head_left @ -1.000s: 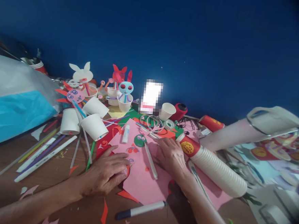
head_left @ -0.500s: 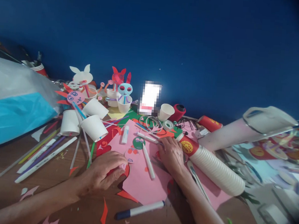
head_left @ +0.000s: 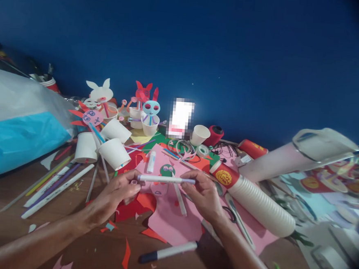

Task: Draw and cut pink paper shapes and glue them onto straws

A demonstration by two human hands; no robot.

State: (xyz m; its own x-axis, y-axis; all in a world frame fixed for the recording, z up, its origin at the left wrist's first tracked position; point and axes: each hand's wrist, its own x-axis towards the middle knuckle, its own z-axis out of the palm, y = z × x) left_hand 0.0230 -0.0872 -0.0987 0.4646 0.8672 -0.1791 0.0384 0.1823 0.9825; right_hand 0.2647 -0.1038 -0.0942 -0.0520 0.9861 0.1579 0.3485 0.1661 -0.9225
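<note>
- left hand (head_left: pixel 110 196) and right hand (head_left: pixel 201 195) are apart, above the pink paper, with a white marker (head_left: pixel 165 179) level between them
- left fingers (head_left: pixel 133 179) pinch the marker's left end, with a small pink bit at the fingertips; too small to tell what it is
- right fingers (head_left: pixel 189 177) and thumb clamp the marker's right end
- pink paper (head_left: pixel 173 224) lies under both hands, with a green paper circle (head_left: pixel 167 170) just above the marker
- red paper scraps (head_left: pixel 136 207) lie below the left hand, on the wooden table (head_left: pixel 5 208)
- glue stick (head_left: pixel 151 162) lies on the pink paper, up from the marker
- scissors (head_left: pixel 231 214) lie just right of the right hand
- stack of paper cups (head_left: pixel 260 210) with a red top cup (head_left: pixel 224 177) lies on its side, right of the scissors
- second marker (head_left: pixel 168 251) lies at bottom center, below the pink paper
- white paper cups (head_left: pixel 110 154) lie left of center, up from the left hand
- paper-cup figures with rabbit ears (head_left: pixel 150 114) stand at upper center
- colored sticks (head_left: pixel 51 187) lie at left
- blue and white plastic bag (head_left: pixel 16 139) sits at far left
- blue wall (head_left: pixel 186 40) fills the top
</note>
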